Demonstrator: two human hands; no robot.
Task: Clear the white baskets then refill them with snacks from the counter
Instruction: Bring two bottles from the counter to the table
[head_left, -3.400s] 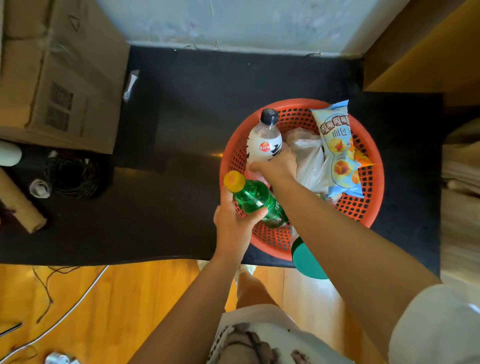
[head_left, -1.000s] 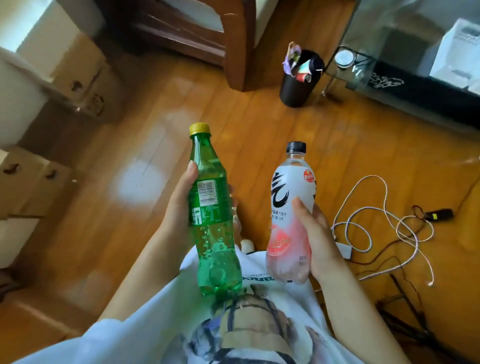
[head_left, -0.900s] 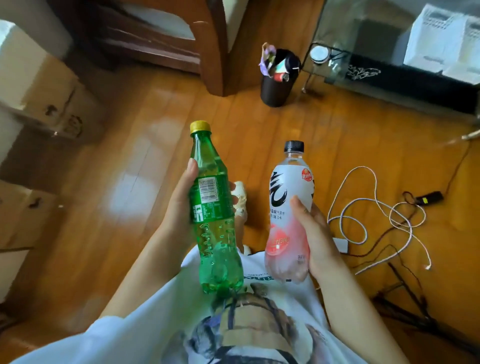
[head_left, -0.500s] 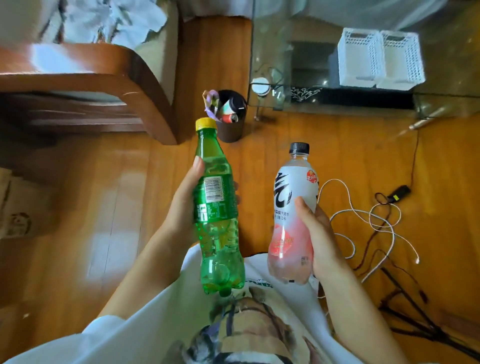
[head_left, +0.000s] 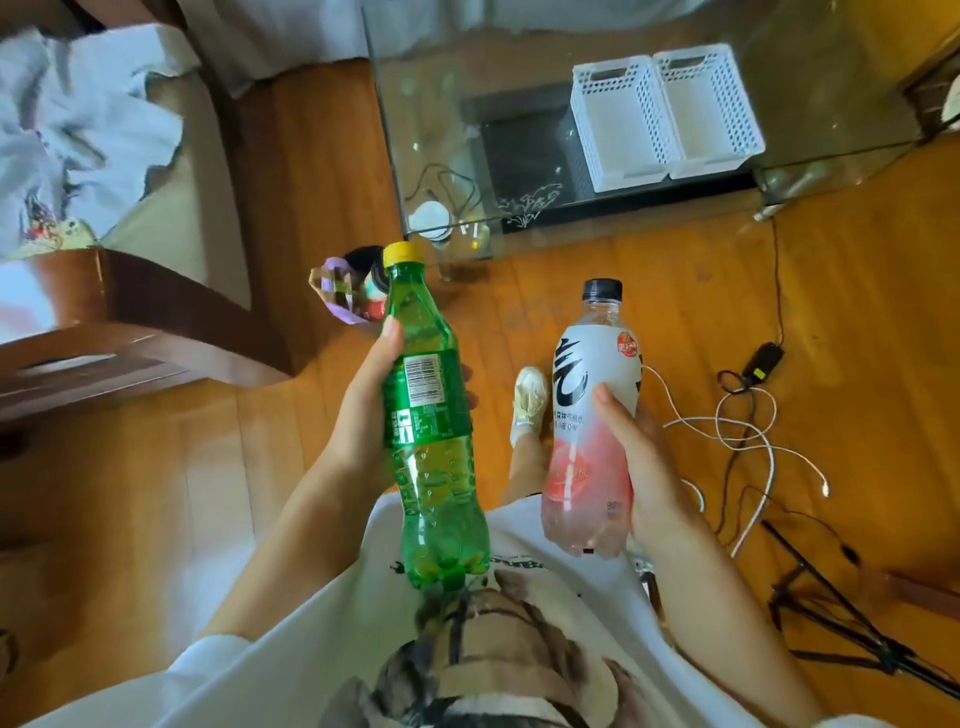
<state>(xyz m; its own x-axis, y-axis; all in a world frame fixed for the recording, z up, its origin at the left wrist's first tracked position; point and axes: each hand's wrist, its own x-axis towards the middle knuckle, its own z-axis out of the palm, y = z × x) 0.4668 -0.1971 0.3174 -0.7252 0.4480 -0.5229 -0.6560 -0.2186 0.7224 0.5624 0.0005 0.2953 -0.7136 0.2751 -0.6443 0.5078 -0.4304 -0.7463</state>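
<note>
My left hand (head_left: 363, 410) grips an upright green soda bottle (head_left: 431, 415) with a yellow cap. My right hand (head_left: 644, 457) grips an upright white-and-pink drink bottle (head_left: 587, 431) with a black cap. Both bottles are held in front of my chest, above the wooden floor. Two white perforated baskets, the left basket (head_left: 621, 122) and the right basket (head_left: 709, 109), stand side by side on a glass table (head_left: 519, 62) ahead and to the right. Both look empty inside.
A small black bin (head_left: 358, 291) stuffed with wrappers stands by the glass table's near left corner. A wooden sofa arm (head_left: 156, 332) juts in from the left. White and black cables (head_left: 743, 426) and tripod legs (head_left: 852, 623) lie on the floor at right.
I have turned away from the counter with its red basket, carrying both bottles. Over the last second the view swung so the glass table and white baskets came closer and larger.
</note>
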